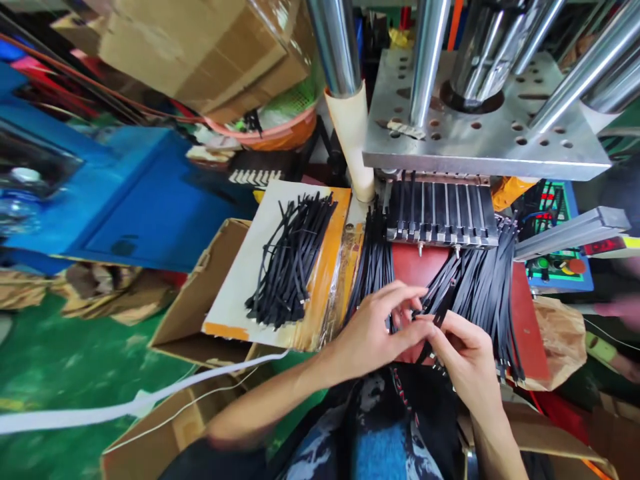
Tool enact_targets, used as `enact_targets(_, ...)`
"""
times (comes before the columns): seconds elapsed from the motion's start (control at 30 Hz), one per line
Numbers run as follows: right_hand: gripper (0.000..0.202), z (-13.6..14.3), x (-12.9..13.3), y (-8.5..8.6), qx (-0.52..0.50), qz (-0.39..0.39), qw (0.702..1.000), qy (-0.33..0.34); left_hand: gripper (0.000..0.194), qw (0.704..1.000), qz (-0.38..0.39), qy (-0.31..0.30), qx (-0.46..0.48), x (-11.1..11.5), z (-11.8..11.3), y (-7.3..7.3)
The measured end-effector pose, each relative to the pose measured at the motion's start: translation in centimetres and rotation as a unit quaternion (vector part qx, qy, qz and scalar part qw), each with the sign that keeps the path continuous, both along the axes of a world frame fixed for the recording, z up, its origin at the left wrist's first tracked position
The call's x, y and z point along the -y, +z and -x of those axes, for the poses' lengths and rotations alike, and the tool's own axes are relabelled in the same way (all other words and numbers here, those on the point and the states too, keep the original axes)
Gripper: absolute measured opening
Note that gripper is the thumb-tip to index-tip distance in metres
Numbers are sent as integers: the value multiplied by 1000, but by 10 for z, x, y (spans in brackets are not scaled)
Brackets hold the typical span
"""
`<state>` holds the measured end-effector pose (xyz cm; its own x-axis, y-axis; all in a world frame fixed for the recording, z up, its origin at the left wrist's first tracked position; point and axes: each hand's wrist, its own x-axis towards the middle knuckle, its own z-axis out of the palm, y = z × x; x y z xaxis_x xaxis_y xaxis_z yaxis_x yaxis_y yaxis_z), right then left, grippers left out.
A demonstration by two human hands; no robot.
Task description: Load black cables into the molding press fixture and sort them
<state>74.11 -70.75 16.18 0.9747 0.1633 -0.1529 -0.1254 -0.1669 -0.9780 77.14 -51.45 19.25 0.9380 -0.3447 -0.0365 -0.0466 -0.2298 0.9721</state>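
Both hands meet over the red mat (413, 267) near my body. My right hand (465, 353) pinches a thin black strap (445, 301) between thumb and fingers. Beside it, my left hand (383, 323) has its thumb against the strap's end and its fingers curled; part of its grip is hidden. Black straps (483, 293) fan out to the right of the hands, and another bundle (373, 260) lies to their left. Behind them, a metal fixture (443, 207) holds several black straps side by side under the press plate (485, 133). A black pile (295, 260) rests on a white board (250, 260).
Steel columns (340, 47) rise around the press. A grey metal bar (575, 233) and a control box with buttons (565, 267) stand at the right. Open cardboard boxes (200, 293) are at the left, below a blue cabinet (145, 193). A white strip (210, 377) crosses the lower left.
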Motion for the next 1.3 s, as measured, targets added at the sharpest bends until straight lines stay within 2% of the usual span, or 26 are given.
enact_targets(0.1,39,1,-1,0,41,14,999,27,26,996,16,-13,84,2,-25,15)
enact_targets(0.17,36,1,-3,1,77,24,997,17,18,994,16,-36,106,5,-33,20)
enact_targets(0.4,9,8,3,-6,148,43,988,-26,14,997,66,-23,22,9,-36,22)
enact_targets(0.53,10,7,3,-7,153,32,987,-33,12,994,110,-12,-27,7,-38,20)
enact_targets(0.67,8,-1,1,-7,124,15,992,-23,11,996,91,-2,-4,8,-37,23)
enact_targets(0.73,15,-2,-3,-12,99,18,995,-7,12,997,62,8,36,8,-40,25)
enact_targets(0.8,27,3,-8,-19,60,27,997,26,15,995,37,45,78,7,-50,24)
enact_targets(0.87,32,8,-12,-24,14,27,996,80,17,986,13,103,134,4,-69,18)
enact_targets(0.93,33,8,-11,-21,-7,32,989,147,14,967,-31,142,209,1,-97,6)
enact_targets(1.03,39,-23,4,3,35,88,978,187,9,933,-152,152,288,0,-146,-16)
enact_targets(1.13,47,-90,20,32,115,139,975,127,10,924,-219,157,271,5,-187,-35)
enact_targets(1.2,47,-141,24,41,148,148,974,84,15,926,-228,176,246,6,-201,-42)
enact_targets(1.3,43,-201,19,34,142,140,977,80,38,916,-219,189,279,-2,-193,-46)
